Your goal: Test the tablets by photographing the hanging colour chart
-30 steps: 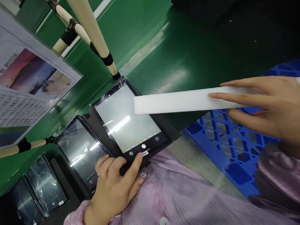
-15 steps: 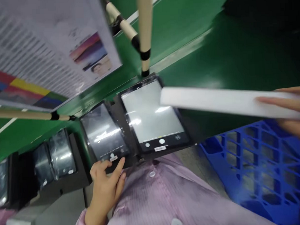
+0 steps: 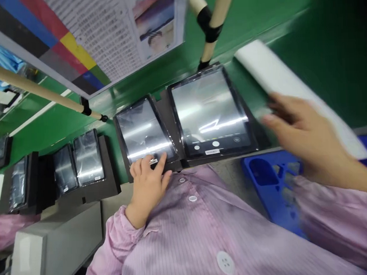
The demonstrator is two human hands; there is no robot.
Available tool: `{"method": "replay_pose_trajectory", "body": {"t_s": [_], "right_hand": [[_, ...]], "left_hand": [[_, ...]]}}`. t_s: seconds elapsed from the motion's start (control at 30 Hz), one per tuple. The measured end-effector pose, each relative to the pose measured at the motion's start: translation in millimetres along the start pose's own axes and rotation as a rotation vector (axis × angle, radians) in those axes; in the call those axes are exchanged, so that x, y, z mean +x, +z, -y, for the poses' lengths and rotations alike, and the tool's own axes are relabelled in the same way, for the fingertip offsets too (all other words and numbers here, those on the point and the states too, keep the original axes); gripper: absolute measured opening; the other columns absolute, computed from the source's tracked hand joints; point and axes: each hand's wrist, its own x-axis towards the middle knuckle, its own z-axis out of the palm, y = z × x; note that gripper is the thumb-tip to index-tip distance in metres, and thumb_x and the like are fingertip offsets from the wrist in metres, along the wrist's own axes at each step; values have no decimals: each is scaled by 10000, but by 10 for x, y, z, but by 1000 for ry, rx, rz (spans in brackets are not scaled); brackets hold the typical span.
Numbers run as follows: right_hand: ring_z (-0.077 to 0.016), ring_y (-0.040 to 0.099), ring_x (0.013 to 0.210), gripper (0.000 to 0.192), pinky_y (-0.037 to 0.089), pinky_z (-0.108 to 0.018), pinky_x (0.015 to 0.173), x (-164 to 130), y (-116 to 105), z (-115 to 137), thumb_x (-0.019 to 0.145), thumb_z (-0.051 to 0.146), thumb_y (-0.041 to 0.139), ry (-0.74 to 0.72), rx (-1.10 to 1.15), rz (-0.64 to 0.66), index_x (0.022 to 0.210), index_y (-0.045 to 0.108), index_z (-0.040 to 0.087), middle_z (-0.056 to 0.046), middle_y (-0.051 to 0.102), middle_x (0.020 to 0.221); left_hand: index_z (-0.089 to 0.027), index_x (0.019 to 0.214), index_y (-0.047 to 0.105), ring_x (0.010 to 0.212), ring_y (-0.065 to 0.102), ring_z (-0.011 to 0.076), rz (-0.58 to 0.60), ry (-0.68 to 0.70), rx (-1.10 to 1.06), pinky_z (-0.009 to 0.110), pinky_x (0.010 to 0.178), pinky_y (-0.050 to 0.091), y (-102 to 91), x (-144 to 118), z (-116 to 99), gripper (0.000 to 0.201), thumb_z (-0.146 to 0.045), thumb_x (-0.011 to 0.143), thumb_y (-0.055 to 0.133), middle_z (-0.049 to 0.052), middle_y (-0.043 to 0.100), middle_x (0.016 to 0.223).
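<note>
My left hand (image 3: 149,181) rests at the lower edge of a tablet (image 3: 145,128) with a dark glossy screen, its fingers spread, the index fingertip on the glass. Beside it, a larger-looking tablet (image 3: 211,108) with a camera screen lit up lies in a black tray (image 3: 167,116). My right hand (image 3: 311,135), blurred, hovers right of this tablet with thumb and fingers apart. Behind that hand a long white bar (image 3: 293,85) lies slanted on the green bench; the hand covers part of it, and I see no grip on it.
A printed test chart (image 3: 108,40) hangs over the bench on beige pipes (image 3: 43,92). More tablets (image 3: 88,157) in black trays stand at the left, above a grey box (image 3: 63,238). A blue plastic pallet (image 3: 263,187) is below right. Another person's pink sleeve (image 3: 14,231) shows far left.
My right hand has let go of the white bar, which now lies on the bench, and has moved left towards the lit tablet. My left hand stays at its tablet. The view has shifted.
</note>
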Motion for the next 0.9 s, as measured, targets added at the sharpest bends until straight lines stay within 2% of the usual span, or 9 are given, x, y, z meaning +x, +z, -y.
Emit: {"method": "replay_pose_trajectory", "body": {"t_s": [0.1,0.23,0.3,0.43,0.57,0.63,0.7,0.77,0.9], "right_hand": [[-278,435,1393,875,367,-438,1185,-57,80,275,824,550,605,113,288,225,1560,321,173,-114,377,1549],[-285,317,1470,969,255,-458,1250,-56,131,276,752,569,696,79,281,250,1572,305,231,-53,298,1597],[-310,331,1461,1036,268,-473,1243,-59,124,240,695,535,752,73,283,253,1574,299,229,-64,293,1598],[-306,406,1417,1143,378,-456,1182,-80,54,304,627,441,813,156,498,238,1589,238,214,-108,332,1575],[-257,485,1354,945,426,-417,1135,-84,-44,486,790,435,656,187,551,-9,1572,229,119,-198,410,1503],[-242,511,1315,814,397,-417,1154,-85,-39,607,841,426,595,163,526,-153,1524,314,83,-222,465,1441],[-231,559,1237,688,417,-417,1133,-97,37,771,874,437,558,103,507,-198,1453,423,91,-207,538,1355],[-221,611,1129,571,475,-406,1070,-124,187,985,873,463,567,3,493,-117,1341,552,136,-161,615,1240],[-241,659,985,448,583,-400,858,-185,568,1480,841,495,596,-263,347,227,1173,697,211,-110,648,1192]], "left_hand": [[-199,1484,467,1272,390,397,-51,-91,-34,613,1053,339,28,-54,232,704,-523,882,637,210,417,1328],[-86,1588,163,1449,264,460,6,-354,-224,608,1118,337,153,-107,670,1143,-604,749,742,314,233,1547],[-112,1598,114,1410,382,424,91,-494,-390,555,1099,400,219,-129,847,1222,-574,695,795,288,324,1541],[-164,1576,233,1044,670,283,54,-729,-727,452,968,518,267,-171,1085,1132,-503,668,819,157,642,1234],[-144,1368,530,741,629,143,-148,-863,-1155,257,703,518,209,-101,1182,953,-479,552,893,8,655,863],[-156,1218,626,656,590,104,-209,-910,-1446,201,575,449,167,-7,1150,766,-549,602,855,-8,662,821],[-157,1095,679,648,608,111,-213,-921,-1659,204,553,443,135,105,1068,615,-587,672,798,19,702,856],[-157,1075,702,723,667,153,-188,-884,-1755,242,626,503,121,207,961,557,-546,688,798,55,736,915],[-171,1129,704,798,716,191,-234,-792,-1933,309,764,557,121,286,787,601,-420,612,883,70,765,939]]}}
